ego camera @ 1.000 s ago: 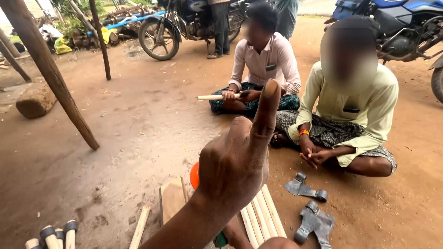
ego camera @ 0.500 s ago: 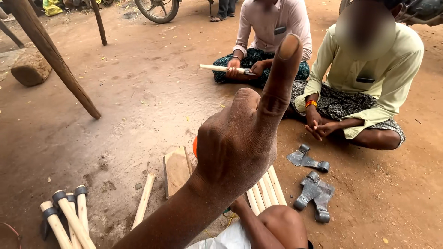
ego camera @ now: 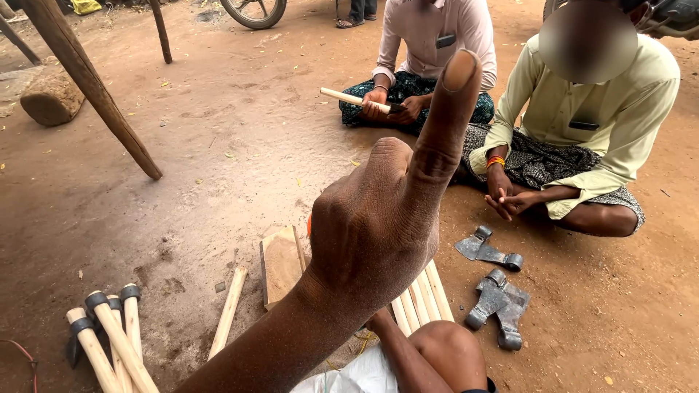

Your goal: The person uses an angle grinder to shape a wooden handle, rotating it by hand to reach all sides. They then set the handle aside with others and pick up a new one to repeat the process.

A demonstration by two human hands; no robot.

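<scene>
We see one raised hand (ego camera: 378, 240), probably the left though the angle leaves it unsure, curled into a fist with one finger straight up, holding nothing. The other hand is out of view. Directly below and beyond it lie pale, smooth wooden handles (ego camera: 422, 302) side by side, long axes running away from us, next to a flat wooden block (ego camera: 280, 266). To the right rest dark forged axe heads (ego camera: 499, 302) on the packed earth.

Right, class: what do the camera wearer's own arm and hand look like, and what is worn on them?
Only one arm shows. The hand and forearm are bare, with no sleeve, glove, watch, ring or band in view. The knuckles are creased and the nail is short.
</scene>
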